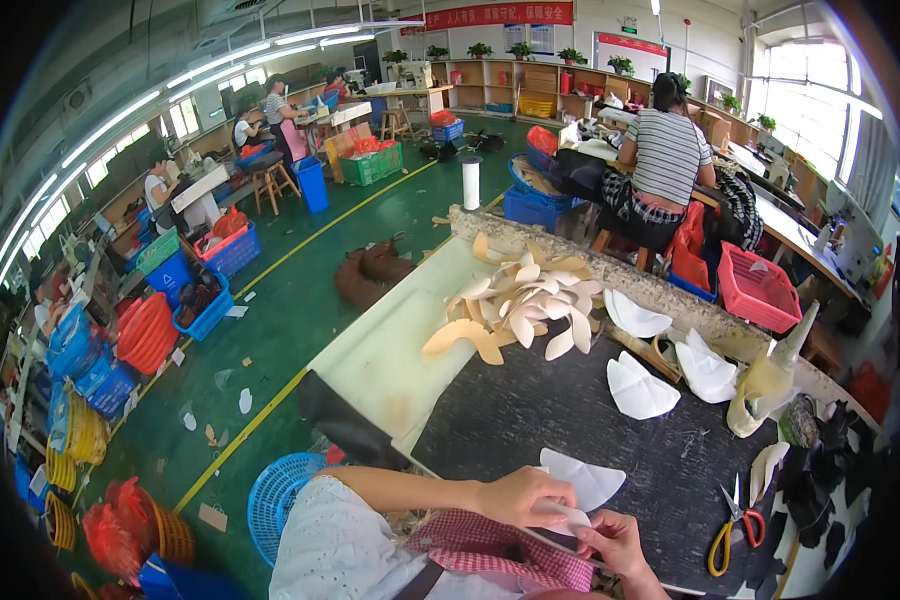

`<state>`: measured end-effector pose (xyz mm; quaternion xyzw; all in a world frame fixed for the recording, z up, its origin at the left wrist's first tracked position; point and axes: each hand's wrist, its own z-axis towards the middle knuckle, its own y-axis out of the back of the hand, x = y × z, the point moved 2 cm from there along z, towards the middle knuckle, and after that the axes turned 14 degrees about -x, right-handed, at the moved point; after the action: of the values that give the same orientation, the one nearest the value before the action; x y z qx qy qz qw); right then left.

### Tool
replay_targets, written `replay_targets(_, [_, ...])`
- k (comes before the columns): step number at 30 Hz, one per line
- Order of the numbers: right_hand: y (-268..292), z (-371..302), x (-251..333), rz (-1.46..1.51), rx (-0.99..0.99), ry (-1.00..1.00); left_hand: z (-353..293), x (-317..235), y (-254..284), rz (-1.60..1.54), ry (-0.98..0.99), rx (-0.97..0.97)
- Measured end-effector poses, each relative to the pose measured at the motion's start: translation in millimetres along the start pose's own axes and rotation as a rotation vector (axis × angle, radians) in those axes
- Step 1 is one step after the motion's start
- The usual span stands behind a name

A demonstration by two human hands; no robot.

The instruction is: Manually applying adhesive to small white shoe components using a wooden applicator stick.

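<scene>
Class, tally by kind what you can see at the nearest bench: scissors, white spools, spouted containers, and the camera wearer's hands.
Scissors: 1
White spool: 1
Spouted container: 1
Hands: 2 (left hand, right hand, both holding white material)
Total: 5

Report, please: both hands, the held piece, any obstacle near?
Left hand, right hand: both holding pale piece. White cutout close beyond, on black mat. Scissors clear, off right.

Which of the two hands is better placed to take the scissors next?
Probably the right hand: the scissors lie to its right, on the black surface, while the left hand is farther away. Both hands appear to hold the pale piece.
</scene>
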<state>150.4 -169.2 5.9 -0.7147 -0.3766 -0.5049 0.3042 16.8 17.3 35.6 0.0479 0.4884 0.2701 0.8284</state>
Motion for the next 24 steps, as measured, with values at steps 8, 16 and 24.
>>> replay_targets(8, [-28,-20,33,0.266,-0.106,0.226,18,-49,6,-0.176,-0.16,-0.12])
replay_targets(16, [-37,-18,29,0.241,-0.201,0.378,25,-56,-8,0.166,-0.349,-0.159])
replay_targets(24, [-38,-6,31,-0.104,-0.336,0.675,32,-38,5,0.143,-0.201,0.143])
